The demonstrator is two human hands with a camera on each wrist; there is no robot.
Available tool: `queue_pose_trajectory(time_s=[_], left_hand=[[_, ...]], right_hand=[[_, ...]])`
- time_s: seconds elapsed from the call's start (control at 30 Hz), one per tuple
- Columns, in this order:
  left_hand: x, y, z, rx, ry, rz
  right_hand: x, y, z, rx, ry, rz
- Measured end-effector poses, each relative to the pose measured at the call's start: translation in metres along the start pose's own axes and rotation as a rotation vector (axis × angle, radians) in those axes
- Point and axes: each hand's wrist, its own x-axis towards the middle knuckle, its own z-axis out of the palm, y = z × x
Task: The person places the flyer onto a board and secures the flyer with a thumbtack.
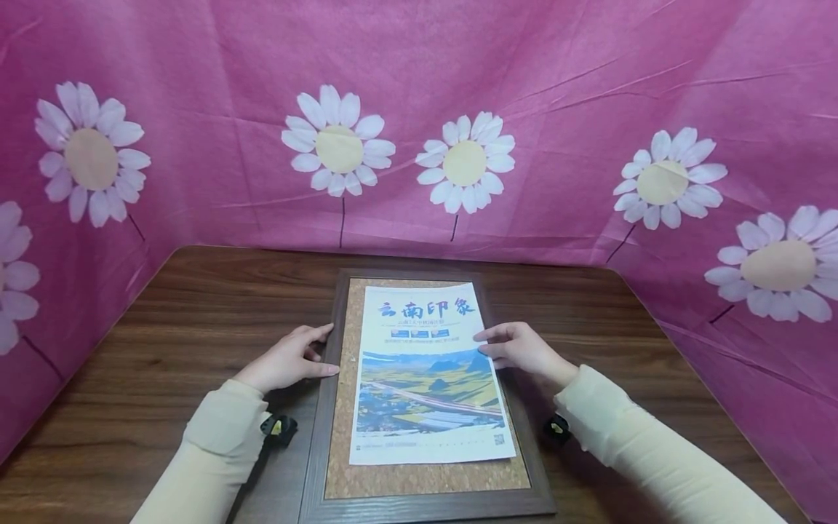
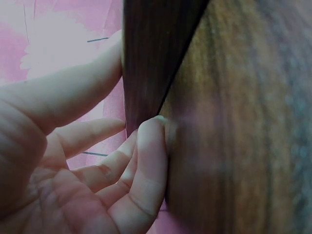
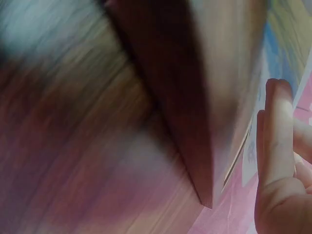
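A framed corkboard (image 1: 428,480) with a brown wood-look border lies on the table. On the cork is a printed poster (image 1: 419,386) with purple Chinese lettering, a landscape picture and a small square code. My left hand (image 1: 288,360) is at the frame's left border, thumb and fingers spread along it. In the left wrist view, the left hand (image 2: 92,161) touches the frame's side (image 2: 151,58), with some fingers bent low against it. My right hand (image 1: 527,353) rests its fingertips on the poster's right edge. The right wrist view shows the right hand (image 3: 280,161) over the sheet, fingers fairly straight.
The brown wood-grain table (image 1: 164,349) extends around the frame. A pink cloth (image 1: 556,51) printed with white daisies stands behind and along both sides. Dark wrist cameras (image 1: 280,429) sit under the pale sleeves, close to the table.
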Motion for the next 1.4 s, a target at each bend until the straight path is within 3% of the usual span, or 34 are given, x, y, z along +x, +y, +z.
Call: queue_pose_trajectory(time_s=[0.43,0.77,1.03,1.23,1.4], left_hand=[[-0.001,0.001,0.0,0.001,0.007,-0.002],[-0.001,0.001,0.0,0.011,0.011,-0.016],[-0.001,0.004,-0.001,-0.008,0.021,-0.025],[-0.003,0.006,-0.014,-0.06,0.126,-0.071],[-0.004,0.004,-0.029,-0.007,0.19,-0.09]], right_hand=[[0.01,0.001,0.004,-0.157,-0.024,-0.04],[0.012,-0.001,0.011,-0.367,0.041,-0.021],[0.01,-0.004,0.014,-0.41,0.027,-0.001],[0.012,-0.002,0.009,-0.504,0.053,-0.053],[0.014,0.003,0.001,-0.453,0.048,-0.114]])
